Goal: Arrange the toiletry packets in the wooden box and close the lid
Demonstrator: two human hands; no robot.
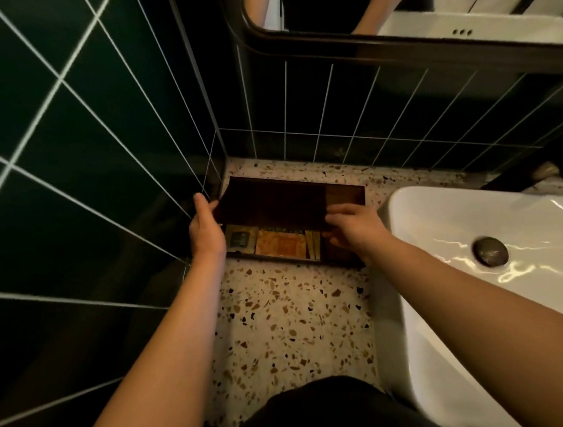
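A dark wooden box (344, 190) sits on the terrazzo counter against the green tiled corner. Its dark lid (273, 202) lies over the back part of the box, leaving the front strip uncovered. In that strip I see a dark green packet (239, 240), an orange packet (280, 244) and thin yellow packets (313, 244) side by side. My left hand (206, 228) grips the lid's left end. My right hand (352, 227) holds the lid's right edge, fingers curled over the right compartment.
A white sink basin (491, 267) with a dark drain plug (491, 250) stands right beside the box. A dark-framed mirror (395, 41) hangs above the tiled back wall. Speckled counter (296, 327) stretches toward me in front of the box.
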